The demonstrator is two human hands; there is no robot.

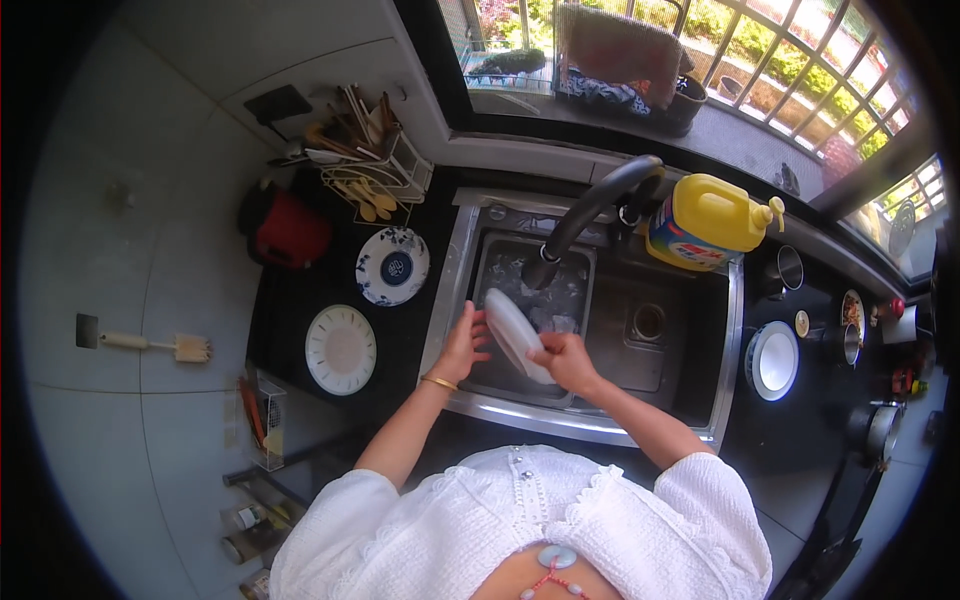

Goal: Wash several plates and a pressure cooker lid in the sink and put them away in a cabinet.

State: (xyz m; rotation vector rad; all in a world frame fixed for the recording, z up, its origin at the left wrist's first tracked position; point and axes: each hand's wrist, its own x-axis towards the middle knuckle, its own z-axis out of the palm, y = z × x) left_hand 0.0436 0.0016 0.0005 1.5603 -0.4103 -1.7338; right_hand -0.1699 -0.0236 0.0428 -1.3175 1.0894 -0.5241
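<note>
A white plate [510, 330] is held on a tilt over the sink's left basin [487, 247]. My right hand [566, 360] grips its lower right edge. My left hand [463, 346], with a gold bangle at the wrist, is beside the plate's left side, fingers apart; it does not grip the plate. Above the plate, the dark faucet [592, 206] arches over the basin, where water and suds show. The right basin [622, 315] has a round drain [648, 321].
A patterned plate [420, 247] and a white plate [322, 352] rest on the left counter, near a red appliance [289, 229] and a utensil rack [405, 169]. A yellow detergent jug [701, 217] stands behind the sink. Bowls [774, 360] and a metal cup [787, 268] are on the right.
</note>
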